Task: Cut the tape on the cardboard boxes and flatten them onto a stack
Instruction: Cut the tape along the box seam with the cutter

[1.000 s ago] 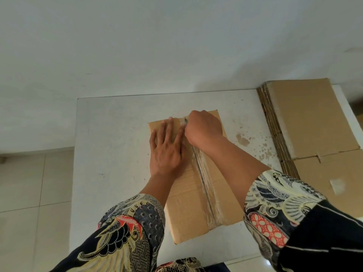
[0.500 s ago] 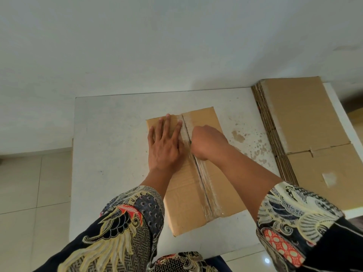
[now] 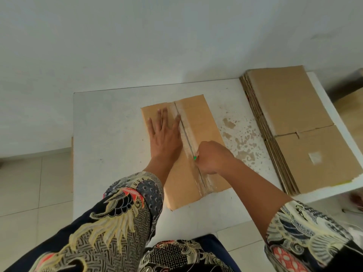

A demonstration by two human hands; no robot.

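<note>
1. The box [image 3: 198,134] lies on the white bench [image 3: 110,134], roughly mid-bench, with its taped seam facing up and running away from the person.
2. The left hand [image 3: 165,134] lies open and flat on the box, just left of the tape [image 3: 185,134], fingers spread toward the far edge. Judged from the pose, it pins the cardboard so the box does not slide or buckle under the blade.
3. The right hand [image 3: 213,157] is closed around a small cutter [image 3: 195,158], of which only a green tip shows at the seam, about halfway along the box. The blade itself is too small to make out.
4. Beyond the cutter, on the far half of the box, a dark line runs down the tape, which reads as a slit already made; on the near half the tape looks whole and wrinkled.
5. The step in hand, I judge, is slitting the seam toward the person; the near half remains.
6. The stack [image 3: 290,122] of flattened cardboard sits to the right of the box, at the bench's right end, close enough to take this one once it is opened and pressed flat.
7. Risk: the left hand's fingers lie just beside the cut line.
</note>
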